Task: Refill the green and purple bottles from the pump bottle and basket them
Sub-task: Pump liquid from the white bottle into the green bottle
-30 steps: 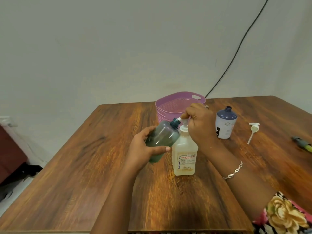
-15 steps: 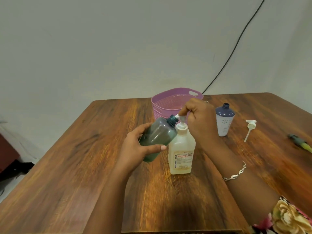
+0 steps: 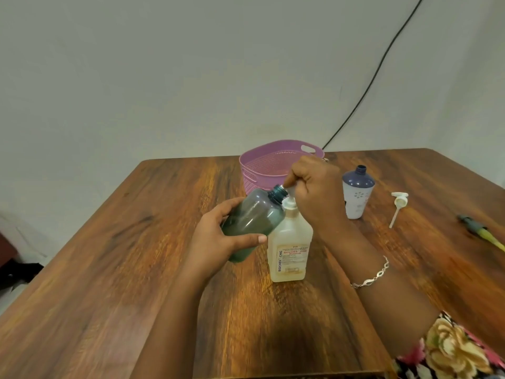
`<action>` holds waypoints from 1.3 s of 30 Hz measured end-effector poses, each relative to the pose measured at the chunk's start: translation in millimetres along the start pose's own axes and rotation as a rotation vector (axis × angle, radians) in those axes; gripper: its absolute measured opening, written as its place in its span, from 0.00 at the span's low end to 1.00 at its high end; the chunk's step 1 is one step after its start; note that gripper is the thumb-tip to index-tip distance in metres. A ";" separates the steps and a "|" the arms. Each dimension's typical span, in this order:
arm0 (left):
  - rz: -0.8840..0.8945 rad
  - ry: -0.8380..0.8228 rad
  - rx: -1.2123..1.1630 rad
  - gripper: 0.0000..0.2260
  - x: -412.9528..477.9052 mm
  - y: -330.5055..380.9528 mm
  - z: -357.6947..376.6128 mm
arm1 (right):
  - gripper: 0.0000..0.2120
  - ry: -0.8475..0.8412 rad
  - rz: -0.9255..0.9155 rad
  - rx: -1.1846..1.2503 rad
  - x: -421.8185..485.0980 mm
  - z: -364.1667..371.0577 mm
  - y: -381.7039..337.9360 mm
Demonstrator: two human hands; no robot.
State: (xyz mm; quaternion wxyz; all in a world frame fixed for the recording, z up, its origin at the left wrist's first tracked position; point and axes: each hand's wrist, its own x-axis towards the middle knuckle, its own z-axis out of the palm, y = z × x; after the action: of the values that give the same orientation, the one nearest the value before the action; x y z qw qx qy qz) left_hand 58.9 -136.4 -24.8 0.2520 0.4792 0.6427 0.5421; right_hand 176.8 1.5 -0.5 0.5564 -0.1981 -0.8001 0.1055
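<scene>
My left hand [image 3: 216,239] grips the green bottle [image 3: 252,218], tilted with its open neck up against the pump spout. The pale pump bottle [image 3: 290,248] stands upright at the table's centre. My right hand [image 3: 317,192] curls over its pump head, hiding most of it. The purple bottle [image 3: 357,194] stands uncapped to the right, apart from both hands. A lilac basket [image 3: 262,165] sits behind the pump bottle, with nothing visible inside.
A loose white pump cap with its tube [image 3: 398,205] lies right of the purple bottle. A green and yellow pump piece [image 3: 482,232] lies near the right edge of the wooden table [image 3: 123,255]. A black cable [image 3: 371,80] runs down the wall.
Both hands and the bottles keep the same pose. Only the camera view has shifted slightly.
</scene>
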 end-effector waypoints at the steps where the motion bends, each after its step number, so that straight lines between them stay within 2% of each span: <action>1: -0.003 -0.001 0.001 0.33 0.3 -1.4 0.2 | 0.10 0.005 -0.008 -0.019 -2.2 2.1 -1.1; 5: -0.018 0.012 0.029 0.37 -1.0 -7.2 0.5 | 0.09 0.081 -0.032 -0.105 -21.3 12.5 0.7; 8: -0.022 -0.004 0.033 0.39 -2.1 -8.3 -0.4 | 0.11 0.080 -0.012 -0.057 -22.0 10.3 3.2; 11: -0.014 -0.007 0.028 0.37 1.3 -5.9 -1.5 | 0.14 0.046 0.033 0.029 -10.1 2.4 1.9; 15: -0.009 -0.005 0.020 0.39 4.6 -5.1 -0.6 | 0.10 -0.022 0.006 -0.039 1.2 3.4 -1.0; 19: -0.026 0.006 0.027 0.36 2.7 -9.6 0.9 | 0.08 0.044 -0.009 -0.128 -14.6 15.7 -1.1; 23: -0.037 0.000 -0.001 0.33 0.8 -10.1 1.3 | 0.09 0.046 0.018 -0.038 -11.9 11.1 2.8; 26: -0.029 0.003 0.005 0.37 1.7 -8.3 -0.3 | 0.11 0.023 -0.013 -0.007 -4.4 4.4 1.2; 30: -0.026 -0.004 -0.006 0.33 1.7 -11.8 -1.6 | 0.08 0.051 -0.034 -0.108 -10.7 11.8 -0.5; 36: -0.025 0.015 0.014 0.40 0.5 -12.9 -2.4 | 0.11 0.077 -0.007 -0.036 -21.2 9.5 4.1; 39: -0.018 0.014 0.019 0.41 0.5 -10.0 -3.1 | 0.12 0.038 0.003 0.010 -9.3 0.3 1.1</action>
State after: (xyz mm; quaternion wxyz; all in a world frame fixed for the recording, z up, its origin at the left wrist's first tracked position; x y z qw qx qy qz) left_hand 52.6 -136.9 -33.2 0.2475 0.4720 0.6538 0.5371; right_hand 179.6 -1.5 -9.0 0.5724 -0.1986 -0.7884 0.1068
